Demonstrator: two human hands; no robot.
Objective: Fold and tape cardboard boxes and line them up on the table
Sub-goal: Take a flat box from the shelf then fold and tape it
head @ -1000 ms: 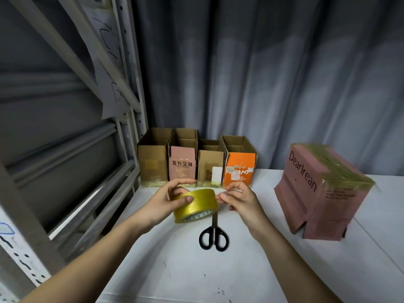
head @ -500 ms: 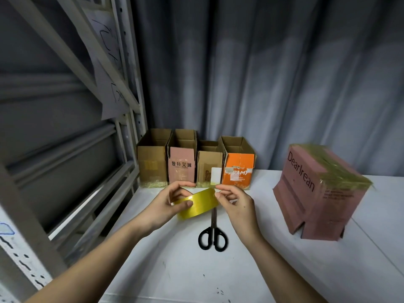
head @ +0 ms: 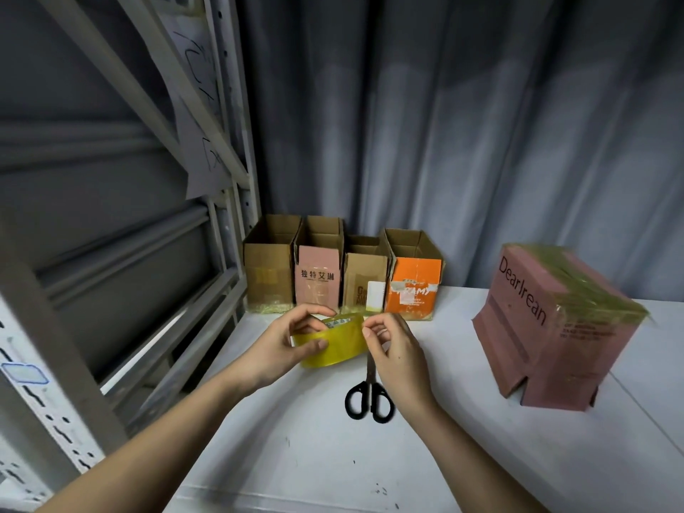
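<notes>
Compared with a moment ago, the roll of yellow tape (head: 330, 340) is turned in the hands: its broad outer band now faces the camera and the printed core shows at the top, where before one looked more into the ring from below. The left hand (head: 287, 346) grips the roll, thumb on the front band and fingers curled over the top. The right hand (head: 394, 351) has its fingers curled at the right edge of the roll, the fingertips pressed together there as if they pick at the band; whether they already pinch a loose end I cannot tell. I judge the person is searching for the tape end — so the next strip is not yet pulled.

The pink box (head: 555, 331) stands well apart on the right side of the table (head: 296, 457), with yellow tape over its top and its lower flaps a little open at the table. Four small boxes (head: 342, 275) stand side by side at the back, touching each other, tops open.

The scissors (head: 369, 396) lie closed just under the right hand, handles toward the person. Between the orange box and the pink box there is free table, and also in front of the scissors. On the left the table edge meets the metal shelf frame (head: 122, 327), so there is little room to move there.
</notes>
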